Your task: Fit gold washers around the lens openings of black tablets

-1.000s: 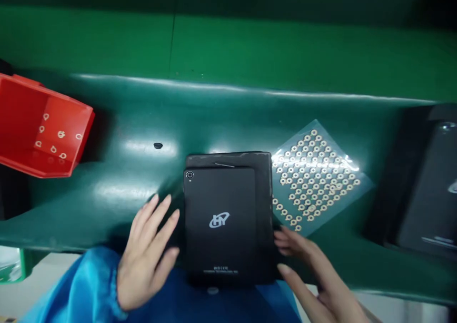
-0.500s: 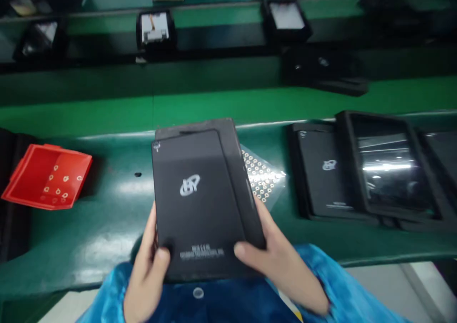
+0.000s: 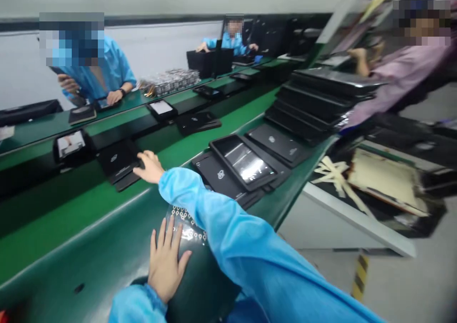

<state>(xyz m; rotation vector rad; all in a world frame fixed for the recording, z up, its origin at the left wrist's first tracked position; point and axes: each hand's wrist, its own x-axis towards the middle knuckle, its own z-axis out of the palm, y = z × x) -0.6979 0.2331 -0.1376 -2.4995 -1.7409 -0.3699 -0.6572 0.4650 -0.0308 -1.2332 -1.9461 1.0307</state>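
My right hand (image 3: 151, 166) reaches out over the green conveyor. Its thumb and fingers are bent around the right edge of a black tray with a black tablet (image 3: 113, 158) in it, logo side up. The tray rests on the belt. Nearer to me, my left hand (image 3: 167, 261) lies flat on the bench with its fingers spread, holding nothing. Those fingertips reach the edge of a clear sheet of small ring-shaped stickers (image 3: 194, 235), which my right sleeve partly covers.
Right of my arm lie more tablets in black trays, one with its glossy screen up (image 3: 246, 163). Beyond them rises a stack of black trays (image 3: 314, 102). The conveyor (image 3: 235, 113) carries other units. Co-workers sit across the line, and a person in pink (image 3: 403, 75) is at right.
The tablet and tray went from both my hands to the conveyor, my right hand still at their edge. My left hand let go and came down on the bench. The view swung right and up.
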